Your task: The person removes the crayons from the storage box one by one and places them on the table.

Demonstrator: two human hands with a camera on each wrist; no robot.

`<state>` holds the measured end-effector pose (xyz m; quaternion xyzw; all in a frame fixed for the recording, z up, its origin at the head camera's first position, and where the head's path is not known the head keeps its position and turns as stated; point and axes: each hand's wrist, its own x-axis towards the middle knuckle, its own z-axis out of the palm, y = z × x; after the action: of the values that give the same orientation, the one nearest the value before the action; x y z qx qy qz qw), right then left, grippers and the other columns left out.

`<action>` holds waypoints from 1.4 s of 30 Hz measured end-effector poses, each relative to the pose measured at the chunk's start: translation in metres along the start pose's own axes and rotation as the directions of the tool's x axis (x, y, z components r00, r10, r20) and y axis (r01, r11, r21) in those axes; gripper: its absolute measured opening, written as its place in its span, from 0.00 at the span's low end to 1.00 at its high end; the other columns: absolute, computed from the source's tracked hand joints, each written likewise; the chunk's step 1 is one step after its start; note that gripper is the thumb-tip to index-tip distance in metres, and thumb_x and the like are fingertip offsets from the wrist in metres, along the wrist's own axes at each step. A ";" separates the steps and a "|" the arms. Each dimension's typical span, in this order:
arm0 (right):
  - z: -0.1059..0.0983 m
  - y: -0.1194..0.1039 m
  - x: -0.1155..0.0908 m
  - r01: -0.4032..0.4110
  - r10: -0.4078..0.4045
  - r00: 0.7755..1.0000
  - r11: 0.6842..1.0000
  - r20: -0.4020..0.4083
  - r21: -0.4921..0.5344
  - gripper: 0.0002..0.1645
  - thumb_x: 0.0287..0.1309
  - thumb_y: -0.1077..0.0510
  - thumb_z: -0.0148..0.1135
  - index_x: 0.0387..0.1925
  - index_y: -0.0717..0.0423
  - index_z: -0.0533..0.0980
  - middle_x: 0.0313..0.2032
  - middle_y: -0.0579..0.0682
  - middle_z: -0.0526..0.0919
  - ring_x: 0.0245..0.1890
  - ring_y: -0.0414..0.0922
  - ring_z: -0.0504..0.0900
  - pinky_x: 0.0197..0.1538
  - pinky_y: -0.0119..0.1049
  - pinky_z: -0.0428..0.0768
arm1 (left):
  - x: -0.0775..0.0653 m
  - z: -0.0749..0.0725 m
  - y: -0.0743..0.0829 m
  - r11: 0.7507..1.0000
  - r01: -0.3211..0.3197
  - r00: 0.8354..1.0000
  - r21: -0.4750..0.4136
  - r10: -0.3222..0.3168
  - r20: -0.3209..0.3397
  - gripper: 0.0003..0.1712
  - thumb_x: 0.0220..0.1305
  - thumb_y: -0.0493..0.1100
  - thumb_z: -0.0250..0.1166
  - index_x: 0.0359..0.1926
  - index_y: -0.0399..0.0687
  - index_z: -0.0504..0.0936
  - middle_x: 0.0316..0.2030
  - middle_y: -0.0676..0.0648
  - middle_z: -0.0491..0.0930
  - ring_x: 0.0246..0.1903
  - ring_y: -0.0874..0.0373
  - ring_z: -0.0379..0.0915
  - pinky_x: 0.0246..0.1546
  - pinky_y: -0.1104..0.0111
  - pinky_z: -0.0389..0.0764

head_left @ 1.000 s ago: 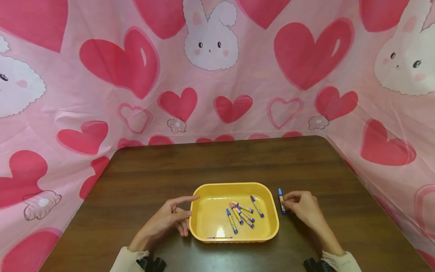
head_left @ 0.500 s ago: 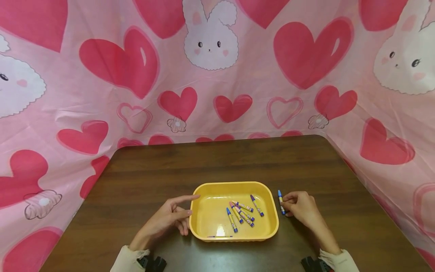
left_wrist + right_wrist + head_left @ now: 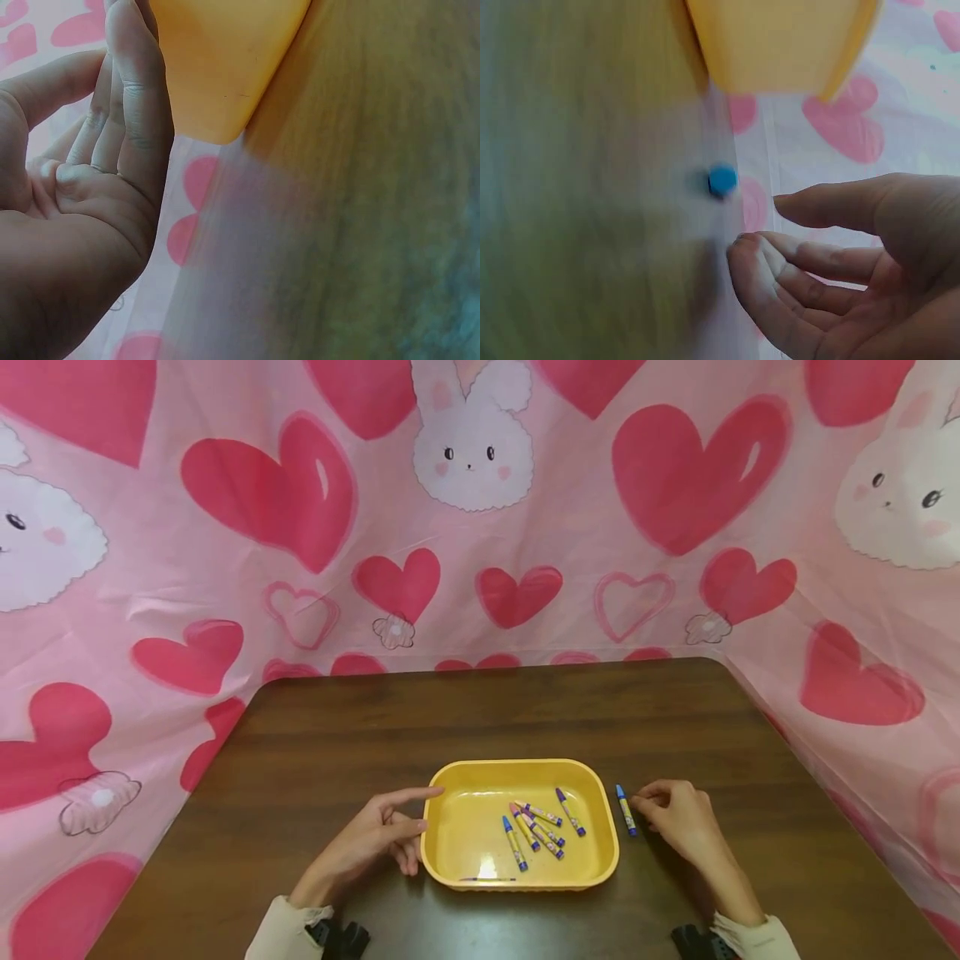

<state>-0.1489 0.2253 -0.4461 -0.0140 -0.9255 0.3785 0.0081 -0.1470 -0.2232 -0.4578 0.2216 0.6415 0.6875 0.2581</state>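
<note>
Fingers of the right hand [image 3: 681, 818] curve loosely just beside the blue crayon [image 3: 626, 811], holding nothing; through the right wrist view I see a gap between thumb and fingertips. The crayon lies flat on the bench [image 3: 480, 714], between that hand and the yellow tray [image 3: 468, 835], its blue tip pointing away from the person. I judge it light and stiff yet brittle, with a waxy tip that could smear or slip and a body inclined to roll. I would favour a gentle pinch on the yellow wrapper at mid-length, clear of the tip. Inside the tray, other crayons [image 3: 543, 836] lie loose, several crossing one another. At its left rim the left hand [image 3: 371, 833] has its index finger extended over the edge, thumb against the side, without a grip. Behind the bench hangs a pink cloth [image 3: 570, 510].
</note>
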 end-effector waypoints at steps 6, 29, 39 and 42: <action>-0.011 0.007 0.002 0.077 -0.091 0.988 0.991 -0.122 -0.114 0.08 0.59 0.58 0.67 0.37 0.59 0.85 0.32 0.51 0.88 0.34 0.50 0.85 0.35 0.42 0.80 | 0.002 -0.001 0.002 1.000 -0.010 1.000 -0.014 0.010 0.010 0.31 0.72 0.31 0.55 0.73 0.32 0.59 0.25 0.43 0.85 0.20 0.55 0.83 0.23 0.66 0.85; 0.007 -0.044 -0.013 0.239 -0.239 0.941 0.971 -0.238 -0.028 0.04 0.55 0.65 0.70 0.35 0.58 0.85 0.28 0.45 0.85 0.29 0.41 0.83 0.33 0.32 0.82 | 0.001 -0.002 -0.001 0.999 -0.016 1.000 -0.032 0.017 0.013 0.31 0.73 0.31 0.55 0.73 0.31 0.58 0.26 0.43 0.86 0.20 0.55 0.83 0.23 0.66 0.85; 0.040 -0.081 -0.017 0.320 -0.370 0.911 0.913 -0.182 -0.255 0.02 0.52 0.67 0.69 0.29 0.61 0.82 0.23 0.48 0.81 0.22 0.42 0.75 0.25 0.36 0.78 | 0.001 0.000 -0.001 0.999 -0.014 1.000 -0.042 0.015 0.015 0.31 0.73 0.32 0.54 0.74 0.31 0.57 0.26 0.42 0.86 0.20 0.55 0.83 0.23 0.66 0.85; 0.050 -0.087 -0.020 0.379 -0.482 0.861 0.823 -0.165 -0.423 0.06 0.50 0.69 0.68 0.25 0.62 0.77 0.21 0.51 0.77 0.20 0.47 0.76 0.23 0.42 0.78 | 0.001 0.000 -0.001 0.999 -0.020 1.000 -0.050 0.020 0.017 0.31 0.73 0.31 0.54 0.73 0.30 0.57 0.26 0.42 0.86 0.20 0.55 0.83 0.23 0.66 0.85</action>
<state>-0.1315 0.1273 -0.4204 0.1454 -0.9495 0.1766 0.2146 -0.1476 -0.2223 -0.4585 0.2277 0.6197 0.7038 0.2623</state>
